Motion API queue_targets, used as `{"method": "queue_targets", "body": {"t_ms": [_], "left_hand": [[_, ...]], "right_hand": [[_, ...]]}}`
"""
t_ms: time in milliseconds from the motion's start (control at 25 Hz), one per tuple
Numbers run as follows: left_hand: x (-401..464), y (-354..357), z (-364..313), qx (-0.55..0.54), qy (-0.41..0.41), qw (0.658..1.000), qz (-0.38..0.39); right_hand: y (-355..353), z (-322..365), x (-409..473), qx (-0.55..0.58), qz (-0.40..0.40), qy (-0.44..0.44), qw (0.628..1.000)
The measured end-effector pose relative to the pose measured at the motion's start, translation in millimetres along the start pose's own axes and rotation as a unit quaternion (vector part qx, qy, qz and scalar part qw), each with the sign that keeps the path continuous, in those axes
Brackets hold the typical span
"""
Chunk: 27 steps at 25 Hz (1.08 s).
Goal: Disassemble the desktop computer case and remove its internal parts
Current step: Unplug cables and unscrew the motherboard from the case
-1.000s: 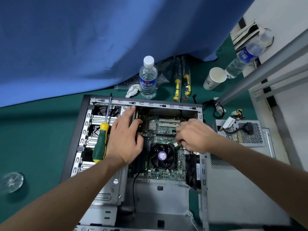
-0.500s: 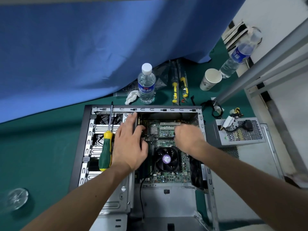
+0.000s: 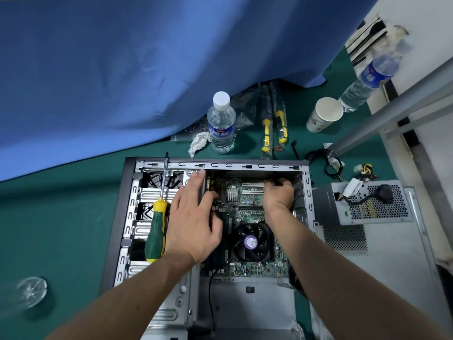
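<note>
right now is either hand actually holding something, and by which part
The left hand holds nothing; its straight fingers rest on the case's drive cage. The right hand curls around something dark near the motherboard's far edge; which part cannot be told.

Work surface: green mat [image 3: 61,217]. Directly on it: open computer case [image 3: 117,217] at centre; upright water bottle [image 3: 221,123] and crumpled tissue [image 3: 198,143] behind the case; two packaged yellow-handled tools [image 3: 273,128]; paper cup [image 3: 323,115]; second bottle [image 3: 367,79], tilted; loose cables [image 3: 326,160]; power supply [image 3: 367,204] on a grey panel [image 3: 392,266], right; clear round lid [image 3: 30,292], left.
</note>
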<state>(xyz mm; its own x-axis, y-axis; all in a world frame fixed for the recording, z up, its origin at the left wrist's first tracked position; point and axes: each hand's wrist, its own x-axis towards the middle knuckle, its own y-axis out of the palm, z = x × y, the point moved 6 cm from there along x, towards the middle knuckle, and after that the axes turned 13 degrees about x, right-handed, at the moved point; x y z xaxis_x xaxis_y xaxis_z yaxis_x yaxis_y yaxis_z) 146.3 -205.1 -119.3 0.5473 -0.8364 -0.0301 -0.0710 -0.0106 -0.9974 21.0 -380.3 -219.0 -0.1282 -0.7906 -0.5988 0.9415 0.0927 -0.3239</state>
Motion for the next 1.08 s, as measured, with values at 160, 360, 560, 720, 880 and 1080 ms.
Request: {"method": "queue_targets", "body": {"t_ms": [160,360,560,720,880,1080], "left_hand": [[-0.4,-0.3,0.0,0.001,0.003,1.0,0.002],[-0.3,0.4,-0.6,-0.009,0.006,1.0,-0.002],[-0.4,1.2,-0.2,-0.01,0.003,1.0,-0.005],[-1.2,2.0,0.4,-0.01,0.002,1.0,-0.003],[-1.1,2.8,0.5,-0.01,0.001,1.0,0.001],[0.3,2.7,-0.3,-0.006,0.003,1.0,0.008]], "right_hand": [[-3.3,-0.3,2.2,-0.041,-0.055,-0.042,0.997],[-2.0,0.0,2.0,-0.05,-0.097,-0.05,0.993],[-4.7,-1.3,4.3,-0.011,-0.115,-0.036,0.993],[-3.6,0.4,6.7,-0.012,-0.114,-0.029,0.993],[-3.1,5.1,4.0,-0.079,-0.104,-0.075,0.989],[-1.8,6.4,4.4,-0.097,-0.082,-0.077,0.989]]}}
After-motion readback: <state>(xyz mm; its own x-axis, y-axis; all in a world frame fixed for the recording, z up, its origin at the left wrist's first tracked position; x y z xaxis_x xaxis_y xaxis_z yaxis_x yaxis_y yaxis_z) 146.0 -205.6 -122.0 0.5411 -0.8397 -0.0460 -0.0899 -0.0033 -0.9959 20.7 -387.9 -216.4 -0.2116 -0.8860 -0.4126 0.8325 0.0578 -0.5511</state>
